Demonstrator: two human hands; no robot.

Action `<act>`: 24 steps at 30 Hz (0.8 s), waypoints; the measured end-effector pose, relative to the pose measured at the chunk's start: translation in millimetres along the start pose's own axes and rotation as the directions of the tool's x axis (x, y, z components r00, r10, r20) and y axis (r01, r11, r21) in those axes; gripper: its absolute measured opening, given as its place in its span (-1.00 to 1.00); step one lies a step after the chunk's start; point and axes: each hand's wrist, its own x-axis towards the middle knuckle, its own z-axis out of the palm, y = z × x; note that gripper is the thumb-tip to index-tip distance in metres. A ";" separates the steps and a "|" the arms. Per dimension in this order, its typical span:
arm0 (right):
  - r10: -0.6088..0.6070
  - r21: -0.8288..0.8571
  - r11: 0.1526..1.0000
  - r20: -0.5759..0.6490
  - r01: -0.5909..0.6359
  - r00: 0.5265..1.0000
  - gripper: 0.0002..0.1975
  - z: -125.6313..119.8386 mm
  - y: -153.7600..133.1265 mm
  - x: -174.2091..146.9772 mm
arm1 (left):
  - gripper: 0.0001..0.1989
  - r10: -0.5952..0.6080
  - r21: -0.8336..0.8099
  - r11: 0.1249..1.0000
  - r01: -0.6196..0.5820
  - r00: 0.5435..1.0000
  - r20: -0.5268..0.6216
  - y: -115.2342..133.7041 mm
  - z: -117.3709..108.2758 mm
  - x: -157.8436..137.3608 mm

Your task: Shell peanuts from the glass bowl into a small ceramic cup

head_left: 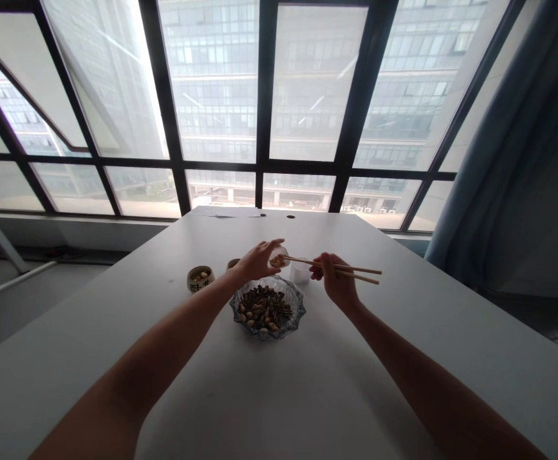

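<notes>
My left hand (258, 259) is wrapped round a small clear cup (286, 253), tilted so its mouth faces me, with light brown nuts (277, 261) inside. My right hand (336, 275) grips a pair of wooden chopsticks (362, 269), whose tips reach into that cup at the nuts. Below both hands stands a scalloped glass bowl (299, 311) holding dark seeds and paler nuts in shells. Just left of my right hand, a white translucent cup (300, 271) stands on the table; its contents cannot be made out.
A patterned ceramic cup (197, 283) with a few nuts stands on the white table (240, 396) left of the bowl. A second brown cup (232, 263) is partly hidden behind my left wrist. Papers (228, 212) lie at the far edge, before the windows. A blue curtain (489, 166) hangs right.
</notes>
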 end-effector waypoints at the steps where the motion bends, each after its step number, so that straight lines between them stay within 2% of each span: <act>1: -0.008 -0.026 1.000 0.053 0.009 0.999 -0.47 1.4 1.9 -0.6 | -0.19 0.006 -0.005 1.000 -0.006 1.000 0.000 0.4 0.3 0.3; 4: -0.031 -0.065 0.997 0.077 0.036 0.997 -0.50 2.8 2.1 -0.6 | -0.20 -0.004 0.001 1.000 0.004 1.000 0.007 -2.4 3.2 3.1; 8: -0.014 -0.020 1.000 0.043 0.015 0.999 -0.43 -0.5 -11.2 1.7 | -0.20 -0.144 0.064 0.988 0.141 0.988 0.055 -11.0 7.9 11.2; 12: 0.046 -0.012 0.999 0.220 -0.045 0.974 -0.38 -0.2 -20.4 0.0 | -0.19 -0.291 0.139 0.952 0.273 0.948 0.129 -18.9 11.4 19.4; 15: 0.063 -0.069 0.997 0.320 -0.043 0.945 -0.38 2.3 -19.5 -3.8 | -0.21 -0.341 0.150 0.936 0.319 0.926 0.159 -21.0 10.4 20.3; 21: 0.048 -0.081 0.996 0.361 -0.019 0.931 -0.41 7.0 -18.1 -10.2 | -0.34 -0.312 0.249 0.928 0.277 0.943 0.115 -27.5 -12.9 -5.6; 24: 0.053 -0.077 0.997 0.399 -0.025 0.915 -0.42 12.6 -17.4 -15.3 | -0.37 -0.373 0.324 0.887 0.331 0.924 0.079 -36.7 -28.9 -30.9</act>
